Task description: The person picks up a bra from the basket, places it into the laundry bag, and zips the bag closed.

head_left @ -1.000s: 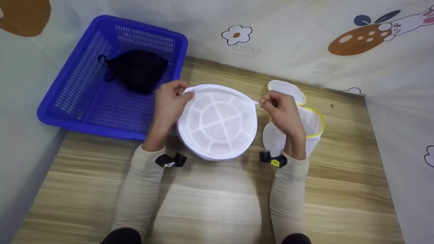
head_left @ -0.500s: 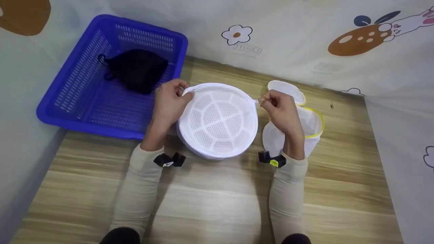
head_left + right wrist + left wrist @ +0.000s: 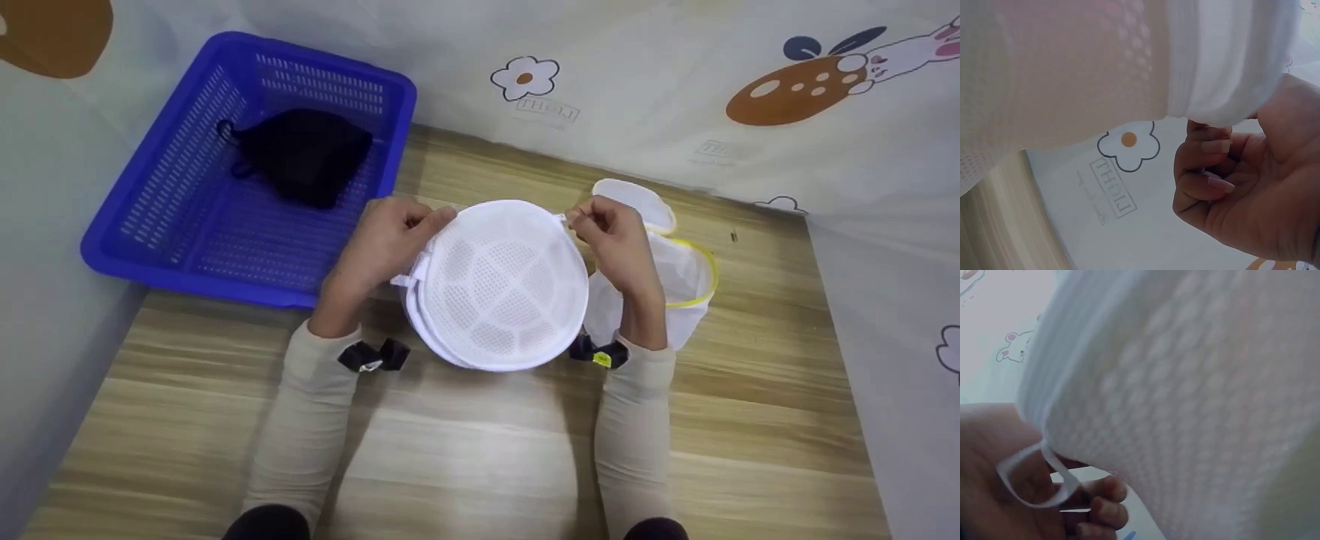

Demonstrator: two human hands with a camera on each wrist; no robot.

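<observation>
A round white mesh laundry bag (image 3: pixel 510 285), with a spoked pattern on its top, is held up between both hands in the head view. My left hand (image 3: pixel 382 240) pinches its upper left edge, thumb on top. At the upper right edge, my right hand (image 3: pixel 619 244) pinches a small white tab with thumb and forefinger. The left wrist view shows a white fabric loop (image 3: pixel 1036 503) dangling from the bag's edge in front of the palm. Up close in the right wrist view is the bag's thick white band (image 3: pixel 1230 62), just above my curled fingers (image 3: pixel 1199 188).
A blue plastic basket (image 3: pixel 180 281) stands at the back left, with a black cloth item with loops (image 3: pixel 307 157) inside. Behind my right hand are a white mesh bag with a yellow rim (image 3: pixel 690 326) and a white oval piece (image 3: pixel 634 202). Printed fabric walls (image 3: pixel 630 60) border the wooden table (image 3: pixel 765 420).
The laundry bag has turned and shifted right and toward the body, and a white tab now shows at its left. My left hand has moved right and slightly nearer; the right hand barely moved.
</observation>
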